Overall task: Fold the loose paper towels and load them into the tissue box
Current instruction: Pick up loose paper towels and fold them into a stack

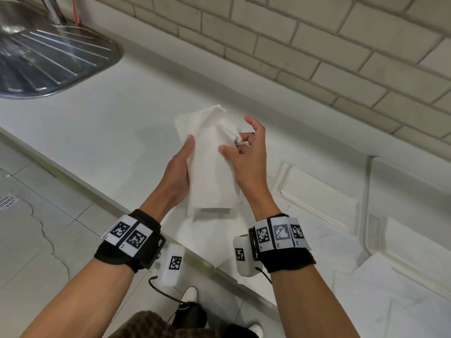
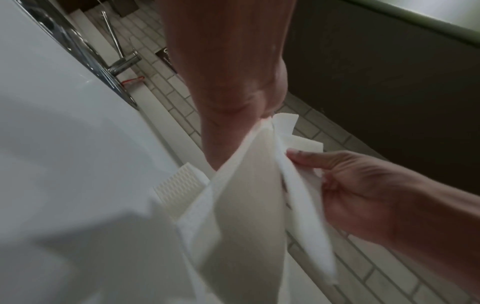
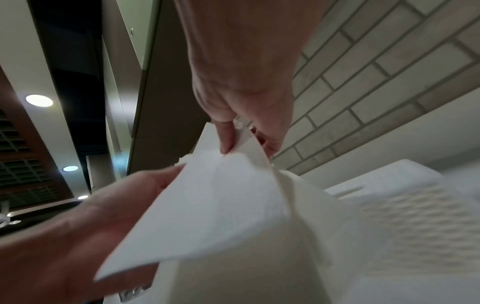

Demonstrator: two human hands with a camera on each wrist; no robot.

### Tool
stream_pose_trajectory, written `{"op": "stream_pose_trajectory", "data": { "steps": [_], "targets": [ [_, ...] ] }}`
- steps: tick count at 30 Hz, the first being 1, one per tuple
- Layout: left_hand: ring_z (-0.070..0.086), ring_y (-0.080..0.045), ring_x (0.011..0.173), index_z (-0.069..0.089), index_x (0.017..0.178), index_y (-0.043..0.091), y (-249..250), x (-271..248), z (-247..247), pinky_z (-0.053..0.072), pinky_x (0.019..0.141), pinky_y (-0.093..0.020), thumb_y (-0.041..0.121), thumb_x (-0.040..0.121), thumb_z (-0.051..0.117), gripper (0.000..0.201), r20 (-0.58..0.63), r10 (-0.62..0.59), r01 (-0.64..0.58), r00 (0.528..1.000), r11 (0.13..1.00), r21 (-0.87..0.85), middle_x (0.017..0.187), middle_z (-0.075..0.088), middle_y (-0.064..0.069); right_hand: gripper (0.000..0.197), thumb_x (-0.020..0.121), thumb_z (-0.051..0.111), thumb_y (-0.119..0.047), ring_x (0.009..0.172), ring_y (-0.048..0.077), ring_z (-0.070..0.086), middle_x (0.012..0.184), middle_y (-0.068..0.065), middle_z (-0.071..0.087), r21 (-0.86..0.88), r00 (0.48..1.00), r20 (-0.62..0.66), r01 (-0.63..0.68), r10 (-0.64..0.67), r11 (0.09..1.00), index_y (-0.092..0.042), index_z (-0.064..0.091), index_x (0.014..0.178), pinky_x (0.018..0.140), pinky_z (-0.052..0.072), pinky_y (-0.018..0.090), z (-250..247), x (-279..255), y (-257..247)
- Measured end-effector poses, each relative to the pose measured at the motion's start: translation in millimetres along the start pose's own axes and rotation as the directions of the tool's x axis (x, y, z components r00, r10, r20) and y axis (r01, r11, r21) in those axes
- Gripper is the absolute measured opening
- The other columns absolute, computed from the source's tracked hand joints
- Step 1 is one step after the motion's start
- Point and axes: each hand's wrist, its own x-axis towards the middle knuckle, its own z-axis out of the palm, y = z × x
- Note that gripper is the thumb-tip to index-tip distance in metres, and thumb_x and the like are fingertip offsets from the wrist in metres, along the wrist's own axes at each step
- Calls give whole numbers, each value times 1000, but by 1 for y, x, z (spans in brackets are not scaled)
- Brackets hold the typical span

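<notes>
Paper towels [image 1: 210, 164], folded into a long stack, are held above the counter [image 1: 109, 132] between both hands. Left hand [image 1: 178, 172] is pressed flat along the stack's left side, fingers straight. An upper flap is pinched by right hand [image 1: 246, 157], thumb on top. Tissue box [image 1: 322, 191] is seen just right of the right hand.

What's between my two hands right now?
The folded paper towel: the left hand supports one side and the right hand pinches the other near the top. The head view shows it best.
</notes>
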Motion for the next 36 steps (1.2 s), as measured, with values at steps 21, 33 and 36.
{"op": "stream_pose_trajectory", "data": {
  "steps": [21,33,36],
  "targets": [
    [70,-24,103,59,122,6,-15,0,-6,56,82,-31,2,80,72,44,20,179,-178,984,945,273,114,71,-13,30,84,72,-9,98,17,72,108,5,74,124,967,169,-214,192,969,-12,66,114,84,57,30,-18,-12,40],
    [69,-18,98,60,117,9,-21,6,-6,54,76,-22,1,77,70,42,38,189,-192,981,938,289,107,71,-6,22,88,68,-10,93,11,72,102,1,74,153,955,206,-245,212,957,-17,66,109,80,57,22,-18,-12,48],
    [67,-19,101,56,122,11,-29,5,-10,53,75,-21,-8,80,64,47,30,176,-177,984,937,303,109,69,-4,30,85,71,-9,98,15,70,108,4,73,156,956,208,-242,208,958,-13,65,115,82,57,26,-19,-12,49]
  ]
}}
